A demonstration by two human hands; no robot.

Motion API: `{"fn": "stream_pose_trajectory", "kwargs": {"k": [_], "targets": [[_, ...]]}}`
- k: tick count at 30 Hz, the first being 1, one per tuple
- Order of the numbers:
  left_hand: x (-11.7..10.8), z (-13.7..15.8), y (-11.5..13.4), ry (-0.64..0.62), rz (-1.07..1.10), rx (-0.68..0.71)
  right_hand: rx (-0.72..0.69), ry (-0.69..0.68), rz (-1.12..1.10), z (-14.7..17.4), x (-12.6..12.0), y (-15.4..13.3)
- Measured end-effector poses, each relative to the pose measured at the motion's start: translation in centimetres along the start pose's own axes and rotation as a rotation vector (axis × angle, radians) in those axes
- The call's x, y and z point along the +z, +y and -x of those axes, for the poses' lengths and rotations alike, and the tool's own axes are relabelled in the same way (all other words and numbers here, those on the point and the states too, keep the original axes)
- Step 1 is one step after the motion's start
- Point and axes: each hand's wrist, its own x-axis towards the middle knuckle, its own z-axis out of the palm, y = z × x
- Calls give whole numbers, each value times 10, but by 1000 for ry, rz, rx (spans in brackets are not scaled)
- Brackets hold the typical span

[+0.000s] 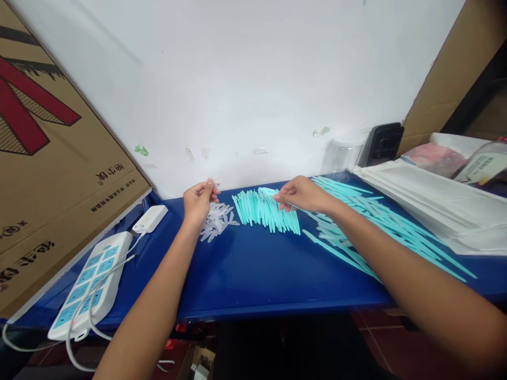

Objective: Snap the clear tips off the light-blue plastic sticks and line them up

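Observation:
My left hand [201, 200] is closed in a pinch over the left side of a heap of small translucent plastic caps [217, 221]; anything between its fingertips is too small to make out. To the right of that heap lies a row of short, slim turquoise sticks [269, 211], packed side by side. Over the row's right half, my right hand [299, 194] pinches thumb against fingers, with one pale turquoise stick [268, 191] at its fingertips. Longer turquoise blade-like sticks [368, 216] spread out loosely beyond and under my right forearm.
Everything lies on a blue tabletop [245, 274] against a white wall. A white power strip [93, 285] with cables and a white adapter [150, 218] are at left, beside a large cardboard box [59, 174]. White bags [420, 200] are stacked at right, near a black object [384, 141].

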Motion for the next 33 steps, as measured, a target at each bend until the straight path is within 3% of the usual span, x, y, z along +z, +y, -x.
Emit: {"fn": "stream_pose_trajectory", "kwargs": {"k": [4, 8, 11, 19, 33], "targets": [[-10, -5, -2, 49, -209, 0, 121, 119, 185, -5, -2, 7], [0, 9, 3, -59, -561, 212, 185, 135, 269, -8, 5, 12], [5, 16, 4, -114, -661, 286, 169, 125, 270, -10, 12, 16], [4, 17, -3, -196, -813, 292, 184, 155, 282, -16, 22, 25], [-12, 8, 0, -313, -1243, 251, 223, 140, 372, -9, 16, 17]]}}
